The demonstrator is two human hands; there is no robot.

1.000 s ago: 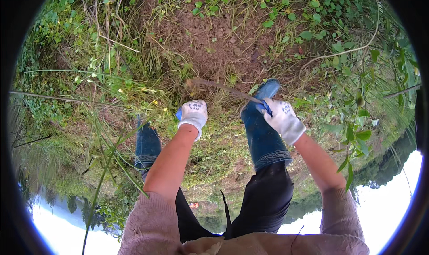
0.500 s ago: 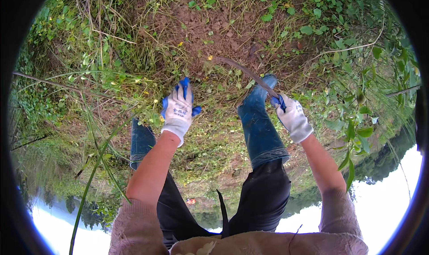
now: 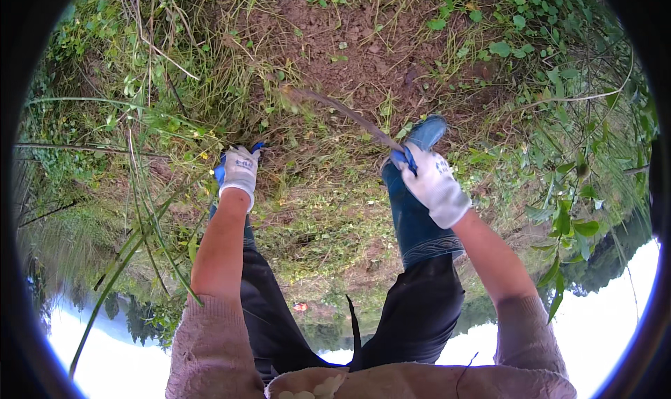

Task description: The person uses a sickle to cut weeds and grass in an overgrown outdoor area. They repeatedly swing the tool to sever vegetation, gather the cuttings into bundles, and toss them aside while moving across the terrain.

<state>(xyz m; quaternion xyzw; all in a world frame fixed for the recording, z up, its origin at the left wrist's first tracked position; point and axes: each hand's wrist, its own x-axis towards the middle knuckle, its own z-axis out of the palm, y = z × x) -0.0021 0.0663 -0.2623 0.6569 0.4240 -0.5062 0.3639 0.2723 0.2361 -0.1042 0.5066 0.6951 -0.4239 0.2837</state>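
Observation:
My right hand, in a white glove with blue palm and fingers, is closed round the near end of a long, curved brown tool shaped like a sickle. The tool reaches up and left over bare soil; its far end is smeared by motion. My left hand, gloved alike, is down among the weeds at the left. Its fingers bend away from me, and whatever is in them is hidden. A blue rubber boot stands just under my right hand; the other is mostly behind my left forearm.
Brown soil lies ahead, with leafy weeds around it. Tall grass blades cross the left side. A leafy branch hangs at the right near my forearm. Flattened grass covers the ground between my boots.
My left hand has moved left and down into the weeds, its spread fingers now bent. My right hand and the curved tool have shifted left. The view has turned slightly.

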